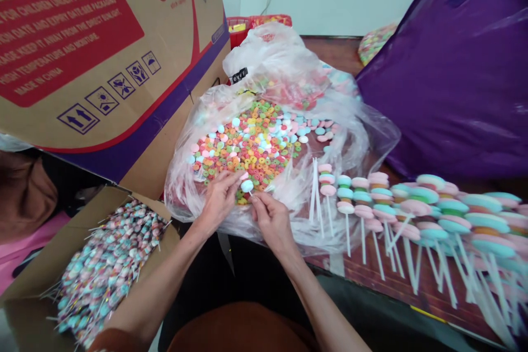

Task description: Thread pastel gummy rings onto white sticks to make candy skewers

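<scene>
Steadying a candy pop (247, 186) between the fingers

I have the right hand (272, 217) pinching the white stick (250, 193) from below, the left hand (221, 196) with its fingers closed on the pink piece (244, 176) at the top. A skewed press, I judge, could crack a candy or bend the stick. The pop lies between both sets of fingers; just beyond them spread loose candies (258, 162), and farther off, the crumpled plastic bag (280, 55).

The right hand (270, 217) hides part of the stick (250, 193); edges crop the carton (103, 74)
</scene>
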### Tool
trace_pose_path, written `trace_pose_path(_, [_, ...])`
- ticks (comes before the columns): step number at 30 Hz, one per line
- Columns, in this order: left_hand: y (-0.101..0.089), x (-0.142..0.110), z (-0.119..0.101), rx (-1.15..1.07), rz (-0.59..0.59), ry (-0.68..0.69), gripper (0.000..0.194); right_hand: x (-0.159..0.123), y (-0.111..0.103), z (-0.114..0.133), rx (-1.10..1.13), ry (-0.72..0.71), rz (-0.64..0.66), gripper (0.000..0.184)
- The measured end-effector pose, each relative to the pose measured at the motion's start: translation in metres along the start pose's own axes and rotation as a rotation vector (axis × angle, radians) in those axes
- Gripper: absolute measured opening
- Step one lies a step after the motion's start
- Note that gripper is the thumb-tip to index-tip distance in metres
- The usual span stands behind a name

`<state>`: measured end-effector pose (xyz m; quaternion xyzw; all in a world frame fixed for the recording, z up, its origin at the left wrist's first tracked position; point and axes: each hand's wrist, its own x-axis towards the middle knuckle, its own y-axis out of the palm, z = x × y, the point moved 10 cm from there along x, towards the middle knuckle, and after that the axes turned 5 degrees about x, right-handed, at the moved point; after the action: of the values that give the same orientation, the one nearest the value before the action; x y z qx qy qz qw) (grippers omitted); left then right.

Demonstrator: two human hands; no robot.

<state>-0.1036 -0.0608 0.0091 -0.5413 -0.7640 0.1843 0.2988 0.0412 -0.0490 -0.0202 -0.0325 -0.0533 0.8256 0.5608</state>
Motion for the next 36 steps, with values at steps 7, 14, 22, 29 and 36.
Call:
trace_pose_path(7, [0.011, -0.001, -0.011, -0.069, 0.071, -0.013, 0.027, 0.003, -0.003, -0.002, 0.017, 0.0, -0.054, 0.033])
trace_pose_path(14, [0.017, 0.041, -0.027, 0.013, 0.057, 0.067, 0.029, -0.005, -0.033, 0.0, -0.002, -0.011, -0.224, 0.034])
trace_pose_path(22, [0.055, 0.066, -0.055, 0.546, 0.268, 0.343, 0.025, -0.013, -0.046, -0.01, 0.011, 0.01, -0.248, 0.034])
trace_pose_path(29, [0.055, 0.06, -0.045, 0.568, 0.266, 0.37, 0.021, -0.012, -0.043, -0.01, 0.03, -0.009, -0.25, 0.033])
trace_pose_path(36, [0.056, 0.073, -0.053, 0.576, 0.262, 0.309, 0.024, -0.013, -0.043, -0.008, 0.008, -0.021, -0.259, 0.032])
